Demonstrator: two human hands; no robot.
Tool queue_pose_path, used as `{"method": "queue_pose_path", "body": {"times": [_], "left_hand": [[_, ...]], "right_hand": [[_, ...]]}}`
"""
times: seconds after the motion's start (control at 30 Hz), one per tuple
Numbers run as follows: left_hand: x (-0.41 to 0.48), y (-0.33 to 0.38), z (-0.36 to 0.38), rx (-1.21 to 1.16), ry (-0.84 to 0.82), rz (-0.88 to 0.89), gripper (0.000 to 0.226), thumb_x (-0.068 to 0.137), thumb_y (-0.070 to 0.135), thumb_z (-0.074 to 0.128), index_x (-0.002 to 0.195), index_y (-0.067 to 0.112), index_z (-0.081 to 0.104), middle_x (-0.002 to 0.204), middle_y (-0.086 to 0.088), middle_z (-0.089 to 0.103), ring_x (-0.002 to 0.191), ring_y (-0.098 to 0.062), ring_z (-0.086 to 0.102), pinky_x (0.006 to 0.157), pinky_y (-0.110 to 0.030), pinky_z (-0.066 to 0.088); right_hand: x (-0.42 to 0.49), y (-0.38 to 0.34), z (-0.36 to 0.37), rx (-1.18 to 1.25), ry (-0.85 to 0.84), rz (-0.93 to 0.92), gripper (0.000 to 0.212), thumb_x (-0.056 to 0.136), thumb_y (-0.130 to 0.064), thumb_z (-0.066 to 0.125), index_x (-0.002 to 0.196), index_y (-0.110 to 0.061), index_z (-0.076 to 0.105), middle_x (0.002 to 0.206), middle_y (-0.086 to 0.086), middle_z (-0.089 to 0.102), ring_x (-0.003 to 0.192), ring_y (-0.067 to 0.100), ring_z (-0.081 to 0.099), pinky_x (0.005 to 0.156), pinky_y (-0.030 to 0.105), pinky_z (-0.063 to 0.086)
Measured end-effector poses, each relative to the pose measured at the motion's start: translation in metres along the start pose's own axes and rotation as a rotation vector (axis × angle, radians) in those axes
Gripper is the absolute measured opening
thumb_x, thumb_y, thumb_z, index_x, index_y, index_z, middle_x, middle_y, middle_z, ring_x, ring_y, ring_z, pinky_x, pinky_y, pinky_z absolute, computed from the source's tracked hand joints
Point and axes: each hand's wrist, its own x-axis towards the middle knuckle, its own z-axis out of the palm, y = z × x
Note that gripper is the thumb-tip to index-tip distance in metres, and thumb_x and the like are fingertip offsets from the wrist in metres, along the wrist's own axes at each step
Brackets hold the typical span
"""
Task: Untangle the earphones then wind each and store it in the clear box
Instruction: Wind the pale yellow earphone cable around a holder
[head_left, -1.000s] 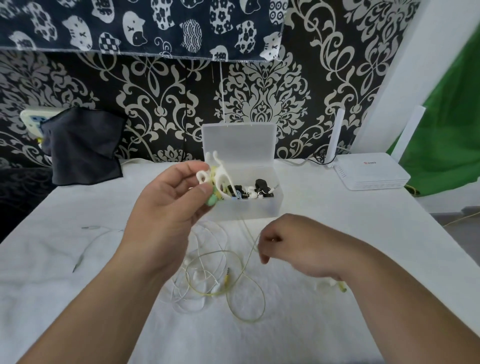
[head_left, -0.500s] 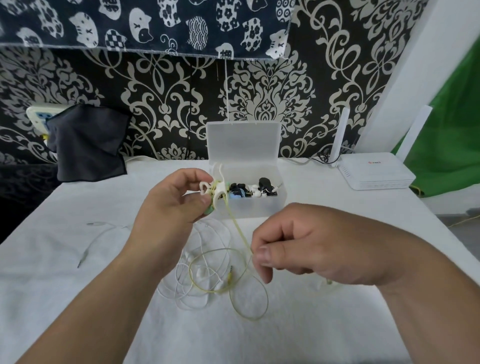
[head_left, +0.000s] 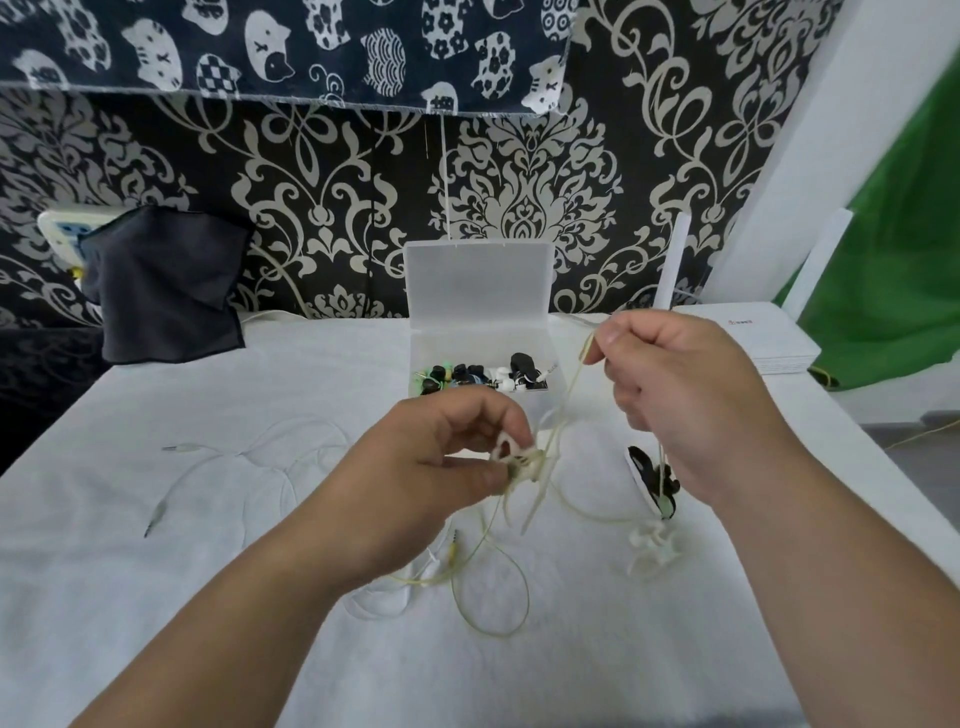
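In the head view, a clear rectangular plastic box (head_left: 478, 340) stands just beyond the left hand (head_left: 441, 467), its lid raised upright against the patterned wall. It holds a jumble of small black, green and white earphone pieces (head_left: 483, 375) along its floor. The left hand pinches a white ear-hook earbud (head_left: 511, 456) between thumb and fingertips, low over the table (head_left: 156, 597). The right hand (head_left: 675, 395) is raised higher, beside the box, its thumb and forefinger pinching a pale yellow-green earphone cable (head_left: 488, 587). This cable runs taut down to the left hand, then falls in loose loops on the table beneath both wrists. A thin white earphone cable (head_left: 249, 457) trails away to the left of the left hand. Under the right hand lie a black-and-white earpiece (head_left: 652, 480) and, nearer the person, a white ear-hook pair (head_left: 652, 543). Far left of the left hand hangs a dark cloth (head_left: 166, 286). Behind the right hand sits a white router (head_left: 769, 343).
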Motion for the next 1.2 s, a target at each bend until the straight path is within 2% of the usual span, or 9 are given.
{"method": "queue_pose_path", "body": {"times": [0.17, 0.33, 0.5, 0.63, 0.73, 0.87, 1.0, 1.1, 1.2], "left_hand": [[0.001, -0.001, 0.001, -0.249, -0.007, 0.056, 0.02, 0.078, -0.003, 0.062, 0.091, 0.011, 0.068, 0.084, -0.003, 0.062, 0.082, -0.017, 0.06, 0.074, -0.027, 0.051], [0.006, -0.005, -0.005, -0.473, 0.26, 0.081, 0.024, 0.075, -0.002, 0.066, 0.09, 0.016, 0.069, 0.09, -0.011, 0.066, 0.085, -0.023, 0.062, 0.083, -0.032, 0.054], [0.006, -0.01, -0.008, -0.288, 0.413, 0.014, 0.026, 0.085, -0.013, 0.062, 0.096, 0.01, 0.067, 0.082, -0.005, 0.068, 0.068, -0.013, 0.062, 0.078, -0.03, 0.051], [0.005, -0.013, -0.007, -0.099, 0.415, -0.022, 0.029, 0.087, -0.01, 0.065, 0.094, 0.018, 0.07, 0.078, 0.0, 0.065, 0.068, -0.011, 0.062, 0.07, -0.022, 0.049], [0.005, -0.013, -0.009, 0.096, 0.391, -0.014, 0.032, 0.086, -0.006, 0.068, 0.091, 0.025, 0.071, 0.084, 0.001, 0.065, 0.076, -0.014, 0.063, 0.07, -0.02, 0.052], [0.004, -0.013, -0.012, 0.231, 0.344, -0.037, 0.036, 0.087, -0.003, 0.067, 0.09, 0.033, 0.069, 0.095, -0.003, 0.065, 0.083, -0.026, 0.062, 0.072, -0.033, 0.053], [0.001, -0.008, -0.01, 0.295, 0.257, -0.042, 0.035, 0.089, 0.001, 0.067, 0.086, 0.036, 0.067, 0.087, 0.009, 0.065, 0.074, -0.01, 0.062, 0.064, -0.015, 0.046], [0.0, -0.005, -0.002, 0.325, 0.146, -0.067, 0.033, 0.089, 0.003, 0.068, 0.084, 0.035, 0.068, 0.089, 0.007, 0.068, 0.079, -0.012, 0.066, 0.071, -0.017, 0.052], [0.0, -0.003, -0.002, 0.153, 0.075, -0.079, 0.031, 0.088, -0.007, 0.065, 0.088, 0.024, 0.07, 0.087, 0.004, 0.068, 0.076, -0.014, 0.066, 0.073, -0.021, 0.053]], "right_hand": [[0.002, 0.01, 0.003, -0.126, 0.008, 0.159, 0.031, 0.096, -0.019, 0.059, 0.068, -0.016, 0.07, 0.048, -0.014, 0.045, 0.051, 0.011, 0.038, 0.052, 0.025, 0.028], [-0.009, 0.014, 0.02, -0.37, -0.366, 0.209, 0.026, 0.098, -0.024, 0.056, 0.08, -0.016, 0.074, 0.055, -0.011, 0.051, 0.043, 0.0, 0.042, 0.049, 0.021, 0.029], [-0.019, 0.004, 0.027, -0.256, -0.816, 0.233, 0.028, 0.101, -0.021, 0.053, 0.087, -0.012, 0.075, 0.054, -0.008, 0.037, 0.048, 0.009, 0.031, 0.05, 0.021, 0.028], [-0.019, -0.002, 0.021, -0.118, -0.893, 0.21, 0.029, 0.103, -0.015, 0.05, 0.086, -0.005, 0.072, 0.054, -0.004, 0.035, 0.051, 0.013, 0.027, 0.049, 0.022, 0.023], [-0.017, -0.002, 0.021, -0.001, -0.823, 0.169, 0.031, 0.101, -0.014, 0.052, 0.076, -0.008, 0.07, 0.053, -0.003, 0.036, 0.048, 0.012, 0.027, 0.046, 0.019, 0.023], [-0.011, -0.004, 0.011, 0.115, -0.666, 0.161, 0.027, 0.087, -0.019, 0.055, 0.064, -0.011, 0.067, 0.049, -0.002, 0.034, 0.044, 0.011, 0.024, 0.043, 0.019, 0.019], [-0.01, -0.006, 0.007, 0.161, -0.569, 0.114, 0.026, 0.082, -0.019, 0.054, 0.065, -0.009, 0.07, 0.053, 0.003, 0.034, 0.05, 0.015, 0.023, 0.044, 0.021, 0.018], [-0.01, -0.005, 0.011, -0.073, -0.408, -0.013, 0.026, 0.088, -0.014, 0.058, 0.065, -0.01, 0.071, 0.051, 0.004, 0.033, 0.05, 0.014, 0.028, 0.046, 0.02, 0.023], [-0.007, 0.001, 0.013, -0.312, -0.185, -0.089, 0.029, 0.092, -0.015, 0.059, 0.065, -0.014, 0.07, 0.041, -0.011, 0.032, 0.039, 0.008, 0.028, 0.043, 0.017, 0.023]]}}
